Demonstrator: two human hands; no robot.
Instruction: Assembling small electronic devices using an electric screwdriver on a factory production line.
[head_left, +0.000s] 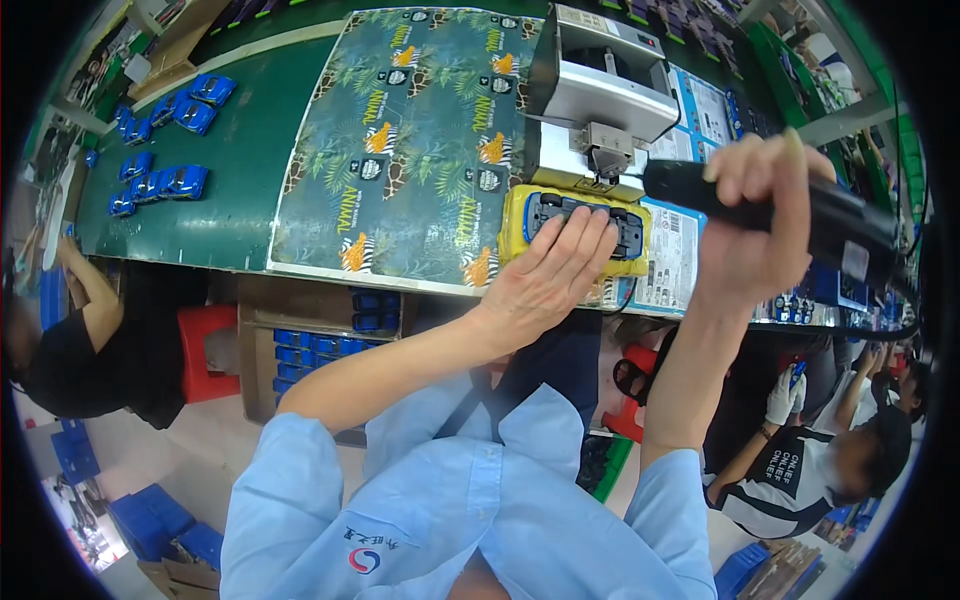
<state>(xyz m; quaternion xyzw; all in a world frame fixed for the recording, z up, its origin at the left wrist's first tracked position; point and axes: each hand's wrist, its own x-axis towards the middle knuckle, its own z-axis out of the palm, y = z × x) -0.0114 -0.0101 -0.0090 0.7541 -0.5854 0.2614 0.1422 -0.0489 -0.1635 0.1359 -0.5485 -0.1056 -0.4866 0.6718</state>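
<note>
A toy car (628, 232) lies upside down in a yellow holder (514, 222), its black underside and wheels facing up and a bit of blue body showing at the edge. Across the underside my left hand (550, 265) lies flat with its fingers stretched out, covering part of it. My right hand (755, 225) is raised to the right, wrapped round a black electric screwdriver (845, 220). The tool's tip end points left, toward the metal machine (605, 85) just beyond the holder. Whether a bit or screw sits at the tip cannot be made out.
A printed sheet (400, 150) with animal pictures covers the middle of the green table (235, 120). Several blue toy cars (185, 182) stand at the left. Below the table edge, a cardboard box (262, 300) holds more blue cars. Co-workers (800, 470) sit on both sides.
</note>
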